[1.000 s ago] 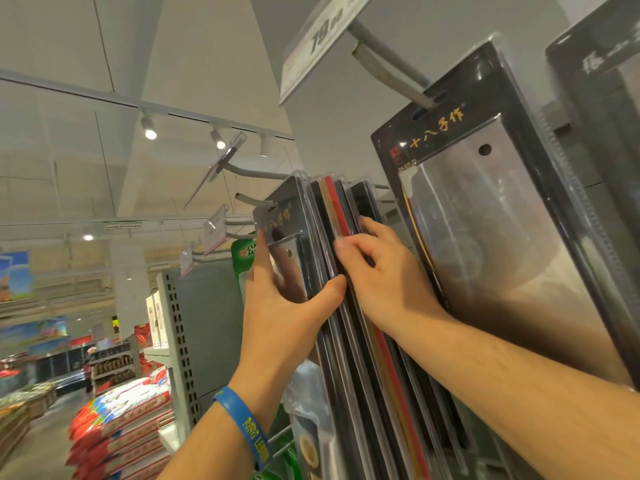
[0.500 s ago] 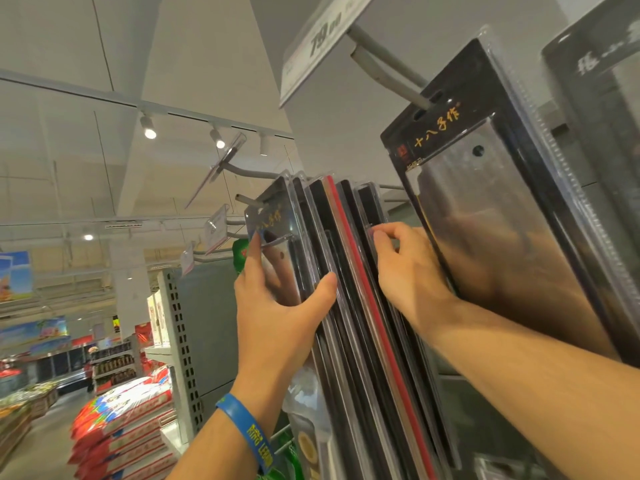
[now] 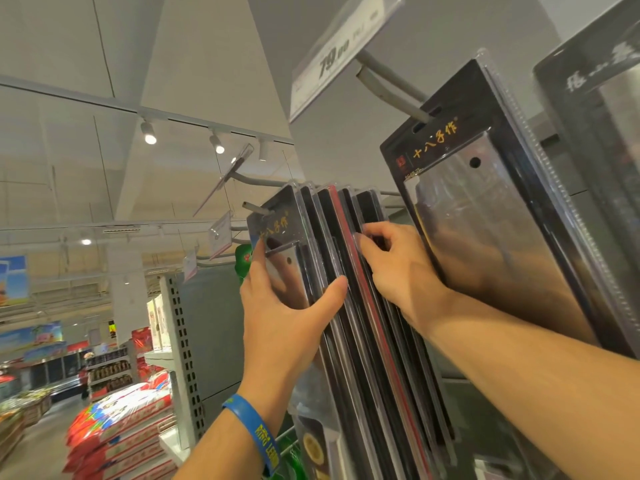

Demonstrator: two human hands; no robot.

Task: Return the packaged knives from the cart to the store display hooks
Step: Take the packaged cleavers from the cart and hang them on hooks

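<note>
- The knife packs [image 3: 349, 368] hang in a tight row on a grey hook [image 3: 254, 207] mid-frame on the store rack, with their edges turned toward you.
- The front pack [image 3: 282, 230] of that row shows gold lettering and a shiny blade with a round hole.
- Your left hand [image 3: 287, 323] lies flat against the front pack. Its fingers are straight, the index points up, and the thumb stretches across the edges of the next packs. It clasps nothing.
- Your right hand [image 3: 398, 271] has its fingers curled round pack edges just behind the red-edged pack [image 3: 371, 308]. You can't tell how many packs it pinches.
- A blue wristband [image 3: 256, 431] sits on your left wrist.
- A big knife pack [image 3: 502, 220] hangs on an upper hook [image 3: 388, 88] just right of your right hand, and your forearm crosses in front of it.
- A price tag [image 3: 339, 53] reading 79 sits at that hook's front end.
- Another dark pack [image 3: 595, 109] is cut off at the far right edge.
- A perforated shelf post [image 3: 183, 341] stands left of the row.
- Red sacks [image 3: 121, 431] are stacked low on the left, and ceiling spotlights [image 3: 149, 133] show above.
</note>
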